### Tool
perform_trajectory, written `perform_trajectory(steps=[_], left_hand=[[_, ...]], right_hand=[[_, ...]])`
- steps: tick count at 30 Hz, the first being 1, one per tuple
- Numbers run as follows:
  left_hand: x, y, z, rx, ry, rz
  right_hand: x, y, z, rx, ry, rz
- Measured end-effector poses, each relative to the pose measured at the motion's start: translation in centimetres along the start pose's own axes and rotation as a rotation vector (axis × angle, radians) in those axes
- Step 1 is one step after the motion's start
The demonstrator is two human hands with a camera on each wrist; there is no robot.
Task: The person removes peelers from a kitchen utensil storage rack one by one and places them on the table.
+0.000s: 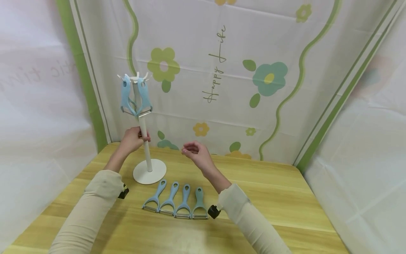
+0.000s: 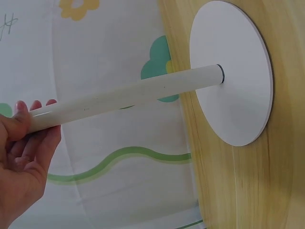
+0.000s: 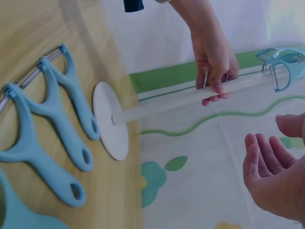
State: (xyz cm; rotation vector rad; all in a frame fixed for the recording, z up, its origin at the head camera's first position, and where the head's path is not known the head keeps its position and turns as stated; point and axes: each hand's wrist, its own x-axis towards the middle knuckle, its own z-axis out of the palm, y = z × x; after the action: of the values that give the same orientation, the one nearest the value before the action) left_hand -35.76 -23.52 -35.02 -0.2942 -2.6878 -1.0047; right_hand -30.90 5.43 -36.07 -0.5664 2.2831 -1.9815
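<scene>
My left hand (image 1: 131, 139) grips the white pole of a hook stand (image 1: 147, 153) partway up, fingers and thumb around it in the left wrist view. The stand's round base (image 2: 243, 109) rests on the table. From the white hooks at its top hang light-blue Y-shaped peelers (image 1: 144, 96), handles up and blades down. To the right of the pole, my right hand (image 1: 201, 157) is held in the air, its fingers loosely bent with nothing between them. Below it, three blue peelers (image 1: 171, 197) and one greener peeler (image 1: 199, 201) lie in a row, handles pointing away from me.
The wooden table (image 1: 260, 204) has its back edge close behind the stand. A white curtain (image 1: 196, 42) with flowers and wavy green lines hangs behind it. White fabric sides (image 1: 41, 116) stand to the left and right.
</scene>
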Motion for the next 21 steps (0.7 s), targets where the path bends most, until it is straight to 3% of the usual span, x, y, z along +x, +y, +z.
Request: perform_trajectory(steps=[21], left_hand=[[-0.2, 0.4, -0.1, -0.002, 0.000, -0.007]], right_hand=[[5.1, -6.5, 3.3, -0.086, 0.043, -0.170]])
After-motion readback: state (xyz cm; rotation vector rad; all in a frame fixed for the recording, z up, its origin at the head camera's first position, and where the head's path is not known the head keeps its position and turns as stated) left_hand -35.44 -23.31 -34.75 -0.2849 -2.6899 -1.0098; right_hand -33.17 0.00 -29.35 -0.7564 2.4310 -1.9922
